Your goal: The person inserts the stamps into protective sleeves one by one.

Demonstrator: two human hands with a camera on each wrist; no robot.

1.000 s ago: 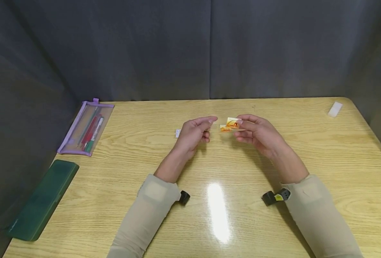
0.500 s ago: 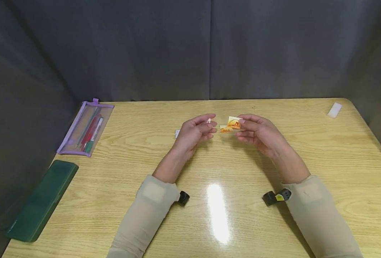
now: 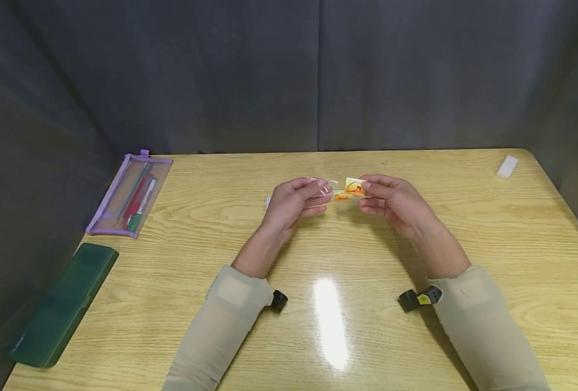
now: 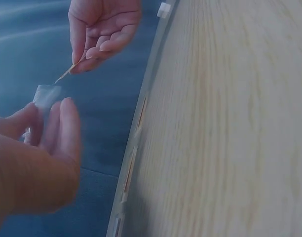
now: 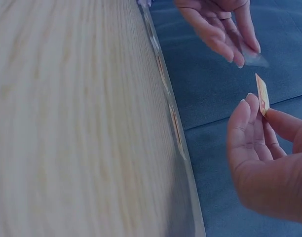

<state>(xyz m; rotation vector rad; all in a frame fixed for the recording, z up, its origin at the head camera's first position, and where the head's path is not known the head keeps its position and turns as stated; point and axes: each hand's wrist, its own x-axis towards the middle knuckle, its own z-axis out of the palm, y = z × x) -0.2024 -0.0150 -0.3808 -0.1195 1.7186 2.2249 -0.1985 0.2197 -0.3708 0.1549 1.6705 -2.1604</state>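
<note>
Between thumb and fingers, my left hand [image 3: 294, 203] pinches a small clear plastic sleeve [image 3: 325, 190], which also shows as a see-through flap [image 4: 46, 96] in the left wrist view. My right hand [image 3: 394, 202] pinches a small yellow-orange printed card [image 3: 355, 187] by its right side. Both are held up above the table, the sleeve's free edge facing the card with a small gap between them. In the right wrist view the card [image 5: 262, 95] is seen nearly edge-on. Behind the hands, a similar orange card [image 3: 341, 196] lies on the table, partly overlapped by the held things.
A small white piece [image 3: 268, 202] lies partly hidden behind the left hand. At the left are a purple-edged mesh pouch [image 3: 113, 201] with pens and a green case [image 3: 66, 304]. A white block [image 3: 507, 166] sits at the far right corner. Dark curtains [image 3: 220, 76] border the table [image 3: 367, 336].
My left fingers have shifted on the clear sleeve, which now sticks out more plainly toward the card. My right hand has barely moved and keeps the card.
</note>
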